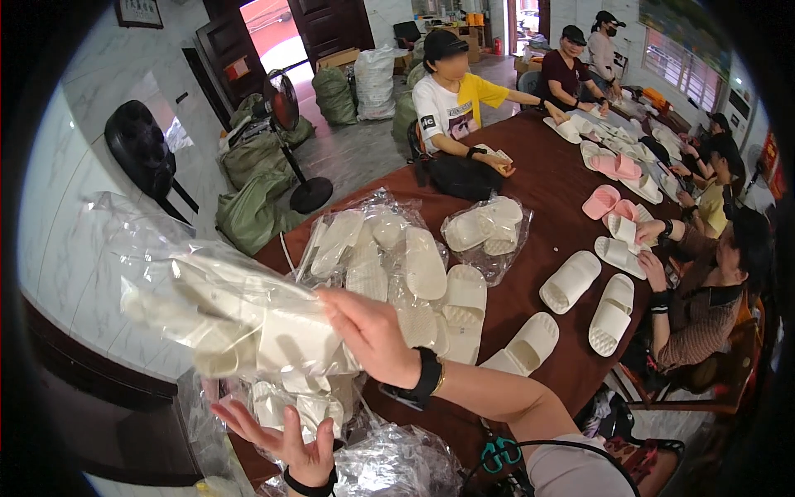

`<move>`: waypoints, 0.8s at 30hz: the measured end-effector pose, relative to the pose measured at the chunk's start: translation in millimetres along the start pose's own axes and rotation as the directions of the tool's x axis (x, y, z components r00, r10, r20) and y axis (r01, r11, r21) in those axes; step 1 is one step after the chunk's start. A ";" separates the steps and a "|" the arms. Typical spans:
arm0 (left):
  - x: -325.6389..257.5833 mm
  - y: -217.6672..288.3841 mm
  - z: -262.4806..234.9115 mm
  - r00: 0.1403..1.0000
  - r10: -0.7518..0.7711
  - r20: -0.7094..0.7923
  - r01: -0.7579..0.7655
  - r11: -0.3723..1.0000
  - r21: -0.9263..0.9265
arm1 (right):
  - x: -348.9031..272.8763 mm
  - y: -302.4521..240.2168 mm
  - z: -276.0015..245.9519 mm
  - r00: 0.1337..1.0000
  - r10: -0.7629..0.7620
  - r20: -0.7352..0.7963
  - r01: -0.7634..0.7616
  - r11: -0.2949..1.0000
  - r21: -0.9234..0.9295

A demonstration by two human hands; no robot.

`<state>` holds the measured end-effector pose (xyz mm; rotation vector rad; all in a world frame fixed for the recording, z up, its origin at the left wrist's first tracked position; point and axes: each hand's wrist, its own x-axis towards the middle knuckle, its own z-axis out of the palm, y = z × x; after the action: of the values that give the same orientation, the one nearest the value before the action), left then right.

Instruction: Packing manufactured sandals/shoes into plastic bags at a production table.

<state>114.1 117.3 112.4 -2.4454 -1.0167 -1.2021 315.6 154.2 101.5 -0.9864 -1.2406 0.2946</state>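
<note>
Clearly, the bagged white slippers (298, 340) stretch lengthwise leftward from the right hand (364, 329), closed around their near end; the left hand (290, 445), spread and seemingly empty, lies bodyward.

A single wide fisheye view looks out from the wearer's head, forward and down over the brown cloth-covered table (567, 186), which runs away toward the upper right. The right hand (364, 331) and left hand (298, 451) come near the lens, low in view; the dark wooden door (333, 37) stands well off at the top. The marble-patterned wall (74, 157) bends along the left rim.
</note>
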 end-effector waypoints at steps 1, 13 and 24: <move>2.5 1.2 2.6 0.999 -0.035 0.020 0.034 0.999 0.028 | -1.8 2.8 2.1 0.994 0.100 0.036 -0.102 0.994 0.041; -85.7 -131.5 118.1 0.663 -0.450 0.598 0.521 0.851 0.063 | -52.8 219.5 -185.5 0.883 0.343 -0.321 -0.412 0.236 -0.880; -97.7 -90.3 69.6 0.778 -0.416 0.471 0.487 0.873 -0.033 | -52.0 247.1 -230.4 0.689 0.474 -0.548 -0.705 0.264 -0.658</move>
<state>54.0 169.4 -14.9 -2.7695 -1.7966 -0.8507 577.5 154.2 -118.2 -2.3335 -0.6459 0.1170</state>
